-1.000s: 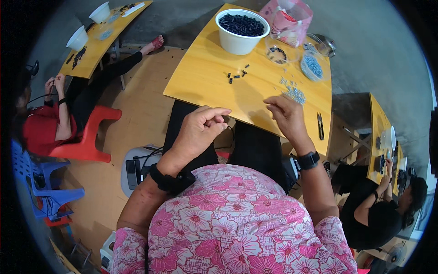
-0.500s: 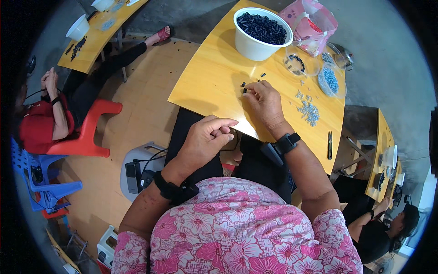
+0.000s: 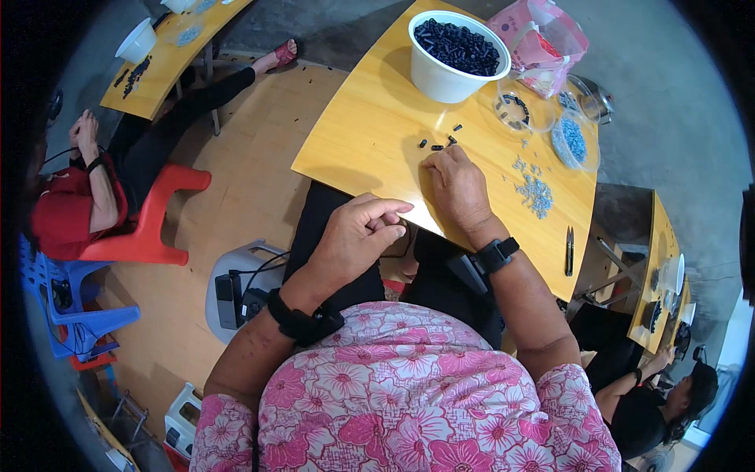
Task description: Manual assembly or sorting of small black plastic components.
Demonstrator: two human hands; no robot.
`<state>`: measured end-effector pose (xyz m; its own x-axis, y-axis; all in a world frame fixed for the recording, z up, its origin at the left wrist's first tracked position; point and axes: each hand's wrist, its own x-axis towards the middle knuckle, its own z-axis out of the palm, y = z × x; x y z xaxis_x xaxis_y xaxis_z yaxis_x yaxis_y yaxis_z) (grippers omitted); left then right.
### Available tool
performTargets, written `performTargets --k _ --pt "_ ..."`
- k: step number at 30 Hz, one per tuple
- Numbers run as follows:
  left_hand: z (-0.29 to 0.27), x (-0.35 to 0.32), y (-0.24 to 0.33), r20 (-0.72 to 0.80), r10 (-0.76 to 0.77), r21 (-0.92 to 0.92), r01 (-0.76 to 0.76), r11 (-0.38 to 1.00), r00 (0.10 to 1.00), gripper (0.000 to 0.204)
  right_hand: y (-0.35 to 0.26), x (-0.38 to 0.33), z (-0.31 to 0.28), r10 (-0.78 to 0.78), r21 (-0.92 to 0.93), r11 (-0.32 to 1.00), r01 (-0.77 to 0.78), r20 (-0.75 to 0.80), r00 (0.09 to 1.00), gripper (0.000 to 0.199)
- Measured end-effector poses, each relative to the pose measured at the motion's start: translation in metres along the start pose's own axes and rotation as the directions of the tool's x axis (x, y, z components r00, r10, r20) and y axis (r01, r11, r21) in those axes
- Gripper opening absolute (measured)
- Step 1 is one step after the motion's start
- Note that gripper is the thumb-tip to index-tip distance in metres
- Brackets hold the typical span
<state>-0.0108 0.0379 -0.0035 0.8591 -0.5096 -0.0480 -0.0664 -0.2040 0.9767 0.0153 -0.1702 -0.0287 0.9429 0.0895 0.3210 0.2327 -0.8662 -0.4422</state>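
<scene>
On the yellow wooden table, my right hand rests with its fingers curled down and its tips bunched. Just beyond them lie several small black cylindrical pieces. Whatever those fingertips may hold is hidden. My left hand hovers at the table's near edge, thumb and fingers closed in a pinch. Anything inside it is too small or covered to make out. Past the loose pieces stands a white tub heaped with black cylinders. To the right of my right hand, small pale blue-grey pieces are scattered in a pile.
Clear round containers stand at the right: one with black pieces, another with blue pieces. Behind them is a pink bag. Black tweezers lie near the right edge. Two other people sit at neighbouring tables, left and right.
My right hand has drawn back slightly from the loose black pieces, and its fingers have turned downward. A piece by its fingertips now lies farther out. My left hand keeps its pinch.
</scene>
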Motion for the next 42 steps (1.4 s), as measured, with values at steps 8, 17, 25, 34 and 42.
performTargets --k 8,17,25,34,42 --pt "0.008 -0.006 -0.005 -0.049 -0.014 -0.134 0.007 0.991 0.999 0.032 0.002 -0.033 -0.015 0.148 0.496 0.844 -0.204 0.15 0.978 0.022" --pt "0.022 -0.013 0.012 -0.062 0.041 -0.127 -0.048 0.991 0.997 0.013 -0.044 -0.058 -0.053 0.093 0.782 0.556 -0.282 0.279 0.956 0.025" --pt "0.023 -0.023 0.02 -0.069 0.109 0.01 -0.109 0.994 0.992 0.011 -0.059 -0.062 -0.065 -0.162 0.508 0.855 0.106 0.068 0.984 0.028" --pt "0.025 -0.029 0.023 0.005 -0.023 -0.359 0.023 0.933 1.0 0.017 -0.061 -0.081 -0.059 0.147 0.772 0.617 -0.152 0.076 0.986 0.024" --pt "0.025 -0.026 0.021 0.054 -0.013 -0.408 0.034 0.912 0.998 0.018 -0.065 -0.074 -0.063 0.151 0.682 0.718 -0.138 0.041 0.988 0.012"
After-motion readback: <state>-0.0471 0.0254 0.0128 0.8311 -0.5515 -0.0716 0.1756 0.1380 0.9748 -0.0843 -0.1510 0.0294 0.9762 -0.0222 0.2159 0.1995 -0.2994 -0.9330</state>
